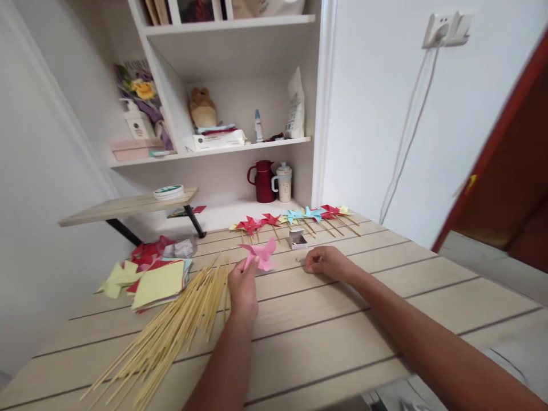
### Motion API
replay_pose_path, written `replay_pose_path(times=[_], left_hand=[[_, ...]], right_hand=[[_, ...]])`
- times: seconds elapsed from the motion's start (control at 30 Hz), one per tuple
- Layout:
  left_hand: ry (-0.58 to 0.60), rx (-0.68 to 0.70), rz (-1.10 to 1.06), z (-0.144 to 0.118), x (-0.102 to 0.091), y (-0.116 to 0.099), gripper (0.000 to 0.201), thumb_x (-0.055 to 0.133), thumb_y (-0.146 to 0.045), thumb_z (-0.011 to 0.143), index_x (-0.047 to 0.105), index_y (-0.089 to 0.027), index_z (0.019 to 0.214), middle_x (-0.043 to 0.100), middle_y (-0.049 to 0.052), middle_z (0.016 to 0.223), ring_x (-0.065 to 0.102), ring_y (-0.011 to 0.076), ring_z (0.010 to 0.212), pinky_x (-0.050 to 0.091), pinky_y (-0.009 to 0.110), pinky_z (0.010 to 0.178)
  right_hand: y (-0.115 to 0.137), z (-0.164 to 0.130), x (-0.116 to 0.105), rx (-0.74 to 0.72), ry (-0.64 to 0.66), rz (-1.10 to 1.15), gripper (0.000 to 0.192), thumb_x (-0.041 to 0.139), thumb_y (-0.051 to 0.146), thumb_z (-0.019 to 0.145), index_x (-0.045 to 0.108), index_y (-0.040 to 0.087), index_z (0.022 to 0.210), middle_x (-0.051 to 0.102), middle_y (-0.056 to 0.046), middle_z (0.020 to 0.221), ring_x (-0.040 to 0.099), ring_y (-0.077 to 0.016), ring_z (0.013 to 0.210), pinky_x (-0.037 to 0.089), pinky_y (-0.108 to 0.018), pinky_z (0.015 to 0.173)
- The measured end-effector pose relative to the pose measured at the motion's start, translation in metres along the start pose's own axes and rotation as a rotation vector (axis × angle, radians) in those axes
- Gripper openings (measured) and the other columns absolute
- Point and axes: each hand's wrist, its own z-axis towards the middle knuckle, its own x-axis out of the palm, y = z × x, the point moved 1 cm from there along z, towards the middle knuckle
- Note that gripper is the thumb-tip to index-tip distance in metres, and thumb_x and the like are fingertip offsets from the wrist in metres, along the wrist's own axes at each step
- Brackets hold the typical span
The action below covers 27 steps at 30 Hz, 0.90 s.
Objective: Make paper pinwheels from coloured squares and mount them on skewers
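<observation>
My left hand point(243, 290) is closed on a pink paper pinwheel point(267, 254), its thumb pressed at the middle of the folded blades. To the right, my right hand point(329, 264) is low over the table with its fingers pinched together. Something tiny and pale shows at those fingertips, too small to name. Just beyond the hands stands a small open box point(298, 240) with dark contents. A loose bundle of thin wooden sticks point(180, 319) lies left of my left hand.
Pinwheels on sticks point(295, 217) lie in a row along the table's far edge. At the left are a stack of coloured paper squares point(157, 283), yellow folded paper point(115, 281) and a clear container point(185, 248). A small raised shelf point(128, 206) stands behind them.
</observation>
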Motion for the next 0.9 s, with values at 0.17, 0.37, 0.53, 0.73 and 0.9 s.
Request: replay_pose_path(times=[0.17,0.37,0.53,0.73,0.9], left_hand=[[0.009,0.004,-0.008,-0.002,-0.001,0.001,0.032,0.081,-0.037,0.063,0.078,-0.013,0.083,0.073,0.005,0.084,0.062,0.0189,0.081,0.042,0.03,0.08],[0.012,-0.037,-0.062,-0.001,0.0,0.006,0.034,0.083,-0.041,0.06,0.077,-0.014,0.08,0.072,0.004,0.077,0.061,0.0184,0.074,0.043,0.029,0.074],[0.003,-0.077,-0.145,0.002,-0.001,0.006,0.033,0.083,-0.039,0.06,0.077,-0.014,0.082,0.074,0.006,0.079,0.064,0.0184,0.075,0.045,0.03,0.076],[-0.005,-0.098,-0.189,0.004,-0.006,-0.001,0.033,0.082,-0.038,0.061,0.077,-0.013,0.082,0.074,0.008,0.08,0.065,0.0178,0.074,0.047,0.03,0.074],[0.057,-0.039,-0.138,-0.003,-0.003,-0.004,0.031,0.082,-0.038,0.064,0.077,-0.014,0.083,0.073,0.005,0.077,0.063,0.0176,0.074,0.045,0.029,0.074]], right_hand=[[0.019,0.001,0.004,-0.112,-0.082,-0.004,0.009,0.063,0.024,0.073,0.069,0.021,0.067,0.071,-0.003,0.079,0.062,-0.0211,0.082,0.043,-0.032,0.077],[0.058,-0.009,0.022,-0.205,-0.051,0.093,0.011,0.068,0.031,0.077,0.071,0.022,0.071,0.067,-0.002,0.081,0.06,-0.0216,0.086,0.042,-0.034,0.083],[0.081,-0.003,0.045,-0.134,-0.064,0.384,0.011,0.074,0.032,0.072,0.071,0.022,0.071,0.063,-0.006,0.107,0.058,-0.0246,0.104,0.043,-0.037,0.089],[0.088,0.016,0.065,-0.176,-0.14,0.356,0.008,0.077,0.029,0.069,0.073,0.022,0.067,0.056,-0.007,0.117,0.052,-0.0274,0.117,0.038,-0.041,0.101],[0.09,0.01,0.067,-0.296,-0.242,0.253,0.003,0.077,0.029,0.071,0.076,0.026,0.071,0.056,-0.005,0.115,0.051,-0.0269,0.117,0.035,-0.043,0.106]])
